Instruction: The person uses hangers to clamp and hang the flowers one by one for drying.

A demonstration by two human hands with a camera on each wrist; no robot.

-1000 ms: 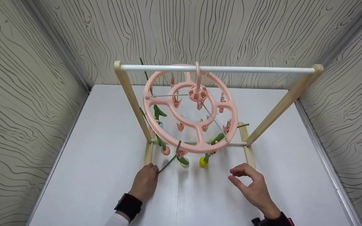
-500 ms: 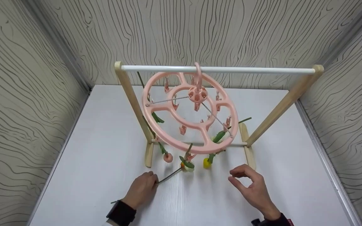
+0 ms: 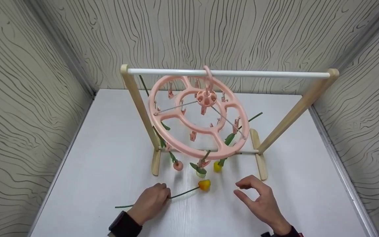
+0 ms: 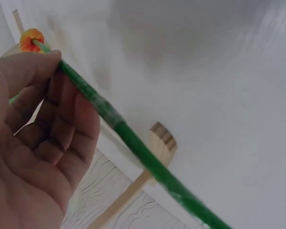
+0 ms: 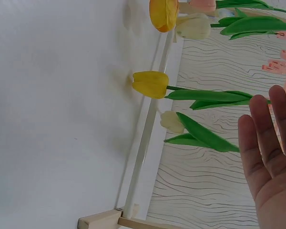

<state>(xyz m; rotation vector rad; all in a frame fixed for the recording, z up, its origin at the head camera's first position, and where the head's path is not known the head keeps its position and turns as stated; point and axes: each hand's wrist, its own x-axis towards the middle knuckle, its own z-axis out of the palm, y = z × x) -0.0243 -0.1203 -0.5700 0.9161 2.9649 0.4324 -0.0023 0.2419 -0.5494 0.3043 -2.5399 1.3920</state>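
Observation:
In the head view my left hand (image 3: 151,201) pinches the green stem of an orange-yellow tulip (image 3: 204,185), low over the white table. The left wrist view shows thumb and fingertips on that stem (image 4: 143,151), with the bloom beyond them. My right hand (image 3: 260,200) holds nothing; its thumb and index finger curve apart from each other. A round pink clip hanger (image 3: 189,150) hangs above and beyond both hands. Tulips hang bloom-down from its clips: a pink tulip (image 3: 178,165), a white tulip (image 3: 200,174) and a yellow tulip (image 3: 217,166). Another white tulip (image 5: 171,121) shows in the right wrist view.
The hanger hooks over a white rod (image 3: 265,73) between two wooden posts, the left post (image 3: 140,105) and the right post (image 3: 294,113). Their wooden feet stand on the white table (image 3: 308,184). Patterned walls enclose the back and sides.
My left hand has come back toward me, drawing the orange-yellow tulip out from beneath the hanger. The hanger has turned and swung slightly. My right hand has barely shifted.

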